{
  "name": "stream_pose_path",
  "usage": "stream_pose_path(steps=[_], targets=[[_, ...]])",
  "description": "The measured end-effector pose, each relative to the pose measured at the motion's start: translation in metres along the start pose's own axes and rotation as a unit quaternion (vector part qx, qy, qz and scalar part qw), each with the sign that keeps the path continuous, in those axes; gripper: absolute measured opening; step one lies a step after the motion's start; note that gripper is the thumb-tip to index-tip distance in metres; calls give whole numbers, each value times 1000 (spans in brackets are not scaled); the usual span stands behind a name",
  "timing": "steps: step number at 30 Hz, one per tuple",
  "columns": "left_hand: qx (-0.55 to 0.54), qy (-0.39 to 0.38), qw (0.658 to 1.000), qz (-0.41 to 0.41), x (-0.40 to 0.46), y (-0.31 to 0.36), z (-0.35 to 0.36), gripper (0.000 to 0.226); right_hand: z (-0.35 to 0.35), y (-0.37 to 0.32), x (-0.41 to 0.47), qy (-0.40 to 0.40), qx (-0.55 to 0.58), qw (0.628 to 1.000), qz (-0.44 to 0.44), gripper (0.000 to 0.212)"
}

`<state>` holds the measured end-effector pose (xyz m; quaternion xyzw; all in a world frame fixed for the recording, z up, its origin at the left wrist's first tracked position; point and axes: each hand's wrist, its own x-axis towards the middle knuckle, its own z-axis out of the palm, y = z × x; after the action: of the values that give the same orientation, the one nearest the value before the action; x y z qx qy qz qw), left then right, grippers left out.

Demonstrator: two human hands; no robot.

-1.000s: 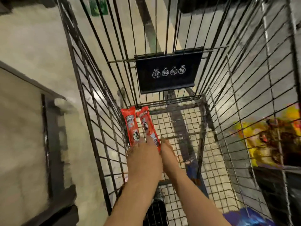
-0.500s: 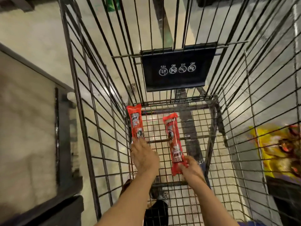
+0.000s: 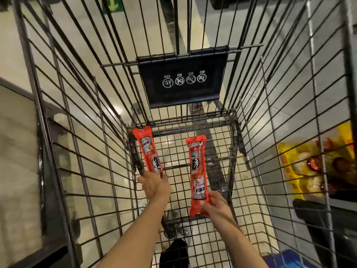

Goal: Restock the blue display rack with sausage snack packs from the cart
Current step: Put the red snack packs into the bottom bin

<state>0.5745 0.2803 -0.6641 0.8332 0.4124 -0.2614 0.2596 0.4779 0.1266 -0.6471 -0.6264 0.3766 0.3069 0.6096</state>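
Both my arms reach down into the black wire cart (image 3: 92,136). My left hand (image 3: 154,185) grips the near end of one long red sausage snack pack (image 3: 147,149), which points away along the cart's left wall. My right hand (image 3: 216,206) holds the bottom end of a second red sausage pack (image 3: 198,171), lifted above the cart floor near the middle. The blue display rack shows only as a blue corner (image 3: 286,258) at the bottom right.
A black warning flap (image 3: 183,80) hangs on the cart's far wall. Yellow packaged goods (image 3: 309,163) sit on a shelf beyond the right wall. A dark shelf frame (image 3: 48,171) stands to the left. A shoe (image 3: 173,252) shows under the cart floor.
The two packs, side by side a second ago, have separated: my right hand pulled one rightward and towards me, while my left hand keeps the other near the left wall.
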Motion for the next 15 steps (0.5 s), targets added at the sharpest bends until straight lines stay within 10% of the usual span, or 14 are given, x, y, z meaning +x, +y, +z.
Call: stream_pose_path(steps=[15], targets=[[-228,-169,952,115,-147,-44,-77,43,-17,-20,-128,-21,76,995,-65,42]])
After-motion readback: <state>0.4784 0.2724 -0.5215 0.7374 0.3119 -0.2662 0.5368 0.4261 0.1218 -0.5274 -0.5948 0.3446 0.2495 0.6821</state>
